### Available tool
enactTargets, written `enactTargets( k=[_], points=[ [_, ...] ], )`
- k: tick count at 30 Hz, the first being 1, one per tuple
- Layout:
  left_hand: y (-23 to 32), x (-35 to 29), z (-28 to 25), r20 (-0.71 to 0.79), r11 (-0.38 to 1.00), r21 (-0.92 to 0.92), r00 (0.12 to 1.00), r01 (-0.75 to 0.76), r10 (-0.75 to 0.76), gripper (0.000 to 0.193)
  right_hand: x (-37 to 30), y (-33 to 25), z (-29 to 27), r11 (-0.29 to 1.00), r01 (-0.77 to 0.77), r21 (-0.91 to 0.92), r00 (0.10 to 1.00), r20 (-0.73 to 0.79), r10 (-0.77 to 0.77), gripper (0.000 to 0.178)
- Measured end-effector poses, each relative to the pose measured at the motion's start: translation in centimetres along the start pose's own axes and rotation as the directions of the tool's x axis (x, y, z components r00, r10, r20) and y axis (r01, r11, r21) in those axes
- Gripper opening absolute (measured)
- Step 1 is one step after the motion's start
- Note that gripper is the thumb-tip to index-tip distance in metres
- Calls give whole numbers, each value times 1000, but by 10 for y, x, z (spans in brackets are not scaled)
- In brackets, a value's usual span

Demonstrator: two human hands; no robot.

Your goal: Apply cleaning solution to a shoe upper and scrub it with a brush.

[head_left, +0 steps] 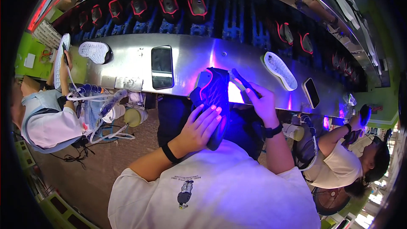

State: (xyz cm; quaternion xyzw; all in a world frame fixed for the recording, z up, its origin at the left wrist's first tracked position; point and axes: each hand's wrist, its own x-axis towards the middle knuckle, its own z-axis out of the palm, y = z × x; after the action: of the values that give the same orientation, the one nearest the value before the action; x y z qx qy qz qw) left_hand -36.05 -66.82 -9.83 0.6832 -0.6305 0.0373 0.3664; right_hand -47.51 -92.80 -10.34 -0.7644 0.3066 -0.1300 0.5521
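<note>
A dark shoe upper (215,85) with a glowing pink edge line stands upright in front of me, lit purple-blue. My left hand (202,126) grips it, the fingers laid across its near side. In my right hand (263,105) is a slim brush (241,79), pinched by the handle. The brush head is just right of the shoe's upper end; whether it touches the shoe I cannot tell. On the metal bench to the right lies a white shoe sole (280,71).
Beyond the metal bench (127,46) runs a dark conveyor holding several shoe uppers (168,5). Phones lie on the bench, one left (162,65) and one right (311,92). Another sole (94,52) sits at the left. Co-workers sit on both sides, the left one (55,123) holding a sole.
</note>
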Motion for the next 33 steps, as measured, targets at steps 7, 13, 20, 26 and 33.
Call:
enactTargets(
  k=[7, 13, 20, 26, 33],
  points=[
    [-4, 2, -5, 34, 1000, 10, 999, -28, 27, 44, -17, 9, 5, 991, -68, 117, 997, 43, 63, 34],
    [-5, 4, -5, 43, 999, -10, 998, -43, 43, 52, -49, 23, 17, 997, -78, 15, 996, -47, 78, 31],
    [-4, 13, -12, 93, 997, 6, 993, -72, 71, 46, -69, 13, 1, 979, -124, 161, 991, 61, 116, 34],
    [8, 26, -19, 164, 997, -28, 984, -70, 73, 65, -104, -11, -23, 928, -313, 204, 938, 222, 267, 37],
    [30, 56, -15, 197, 1000, 22, 980, 1, -5, 75, -128, -19, -42, 918, -282, 279, 956, 168, 242, 37]
  ],
)
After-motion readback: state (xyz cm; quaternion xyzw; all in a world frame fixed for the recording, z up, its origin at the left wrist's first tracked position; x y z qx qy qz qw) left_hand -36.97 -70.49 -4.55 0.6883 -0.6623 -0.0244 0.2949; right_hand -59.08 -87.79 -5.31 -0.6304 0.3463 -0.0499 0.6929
